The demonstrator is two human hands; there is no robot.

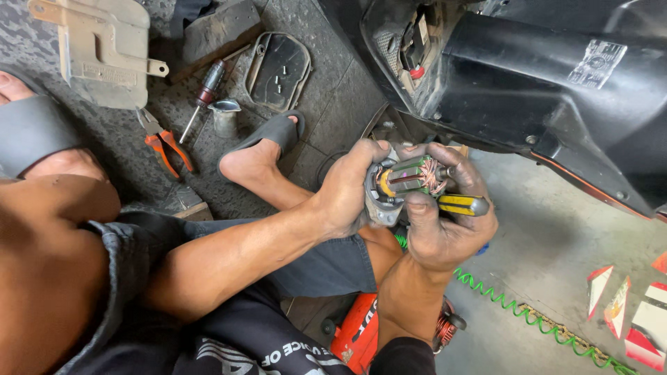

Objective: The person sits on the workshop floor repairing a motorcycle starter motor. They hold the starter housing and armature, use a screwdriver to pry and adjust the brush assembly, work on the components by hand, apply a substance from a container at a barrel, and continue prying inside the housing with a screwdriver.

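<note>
1. Bare knee and dark shorts fill the lower left of the view; the person sits low on the floor (556,229), sandalled foot (260,149) stretched forward beside a black scooter body (528,76).
2. Left hand (344,198) is wrapped closed around a small grey motor housing (379,201), fingers curled over its top edge, holding it in the air above the lap.
3. Right hand (445,229) is closed on a yellow-and-black screwdriver handle (462,205), while its fingers also press against the armature (413,175) sitting in the housing. Both hands are greasy.
4. Armature: green-coated core and copper windings exposed, so the housing is already open at this end. Judgement: disassembly or inspection is well under way; whether the armature is going in or coming out cannot be told.
5. Screwdriver tip is hidden behind the fingers; where it bears is not visible.
6. Loose parts on the floor, well apart from the hands: a black cover (278,69) with small screws lying in it, a red-handled screwdriver (205,94), orange-handled pliers (163,146), a grey metal casing (104,48).
7. Judgement: cover and screws are off and not refitted; reassembly is still outstanding.
8. Green coiled hose (528,319) runs along the floor at right.
</note>
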